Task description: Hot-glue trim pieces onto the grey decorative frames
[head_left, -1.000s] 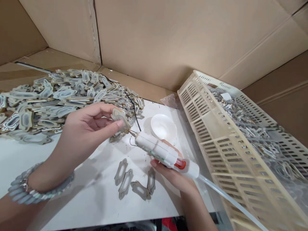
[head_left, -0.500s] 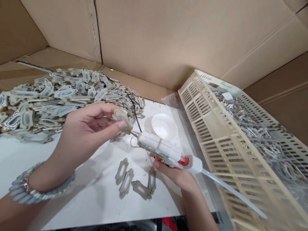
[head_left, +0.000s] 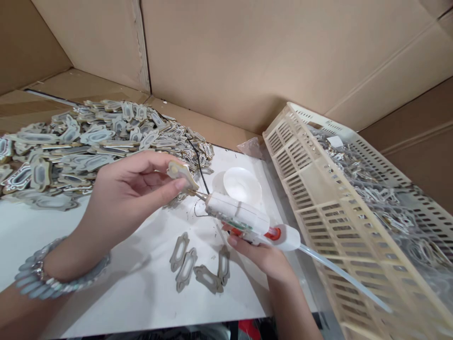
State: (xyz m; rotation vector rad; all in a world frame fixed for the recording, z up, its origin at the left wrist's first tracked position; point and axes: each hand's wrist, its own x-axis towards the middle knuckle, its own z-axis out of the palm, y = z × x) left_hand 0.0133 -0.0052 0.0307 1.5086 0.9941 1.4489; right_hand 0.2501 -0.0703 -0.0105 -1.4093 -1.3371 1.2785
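Note:
My left hand (head_left: 130, 193) pinches a small grey frame-shaped piece (head_left: 182, 174) between thumb and fingers, above the white table (head_left: 141, 302). My right hand (head_left: 258, 255) is wrapped round a white hot glue gun (head_left: 237, 212) with red parts. Its metal nozzle points left and meets, or nearly meets, the piece's lower right edge; exact contact is hard to tell. A translucent glue stick (head_left: 347, 278) sticks out of the gun's back end. Below the hands lie several loose grey frames (head_left: 186, 269) with open centres.
A large heap of similar pieces (head_left: 88, 146) covers the back left. Behind the gun sits a small white bowl (head_left: 242, 184), with a black cord (head_left: 198, 163) nearby. A cream plastic crate (head_left: 311, 189) holding bagged parts stands at right. Cardboard walls (head_left: 247, 56) enclose the back.
My right hand and the glue gun have shifted slightly right, the nozzle staying by the piece's lower edge. The piece in my left hand has moved very slightly right.

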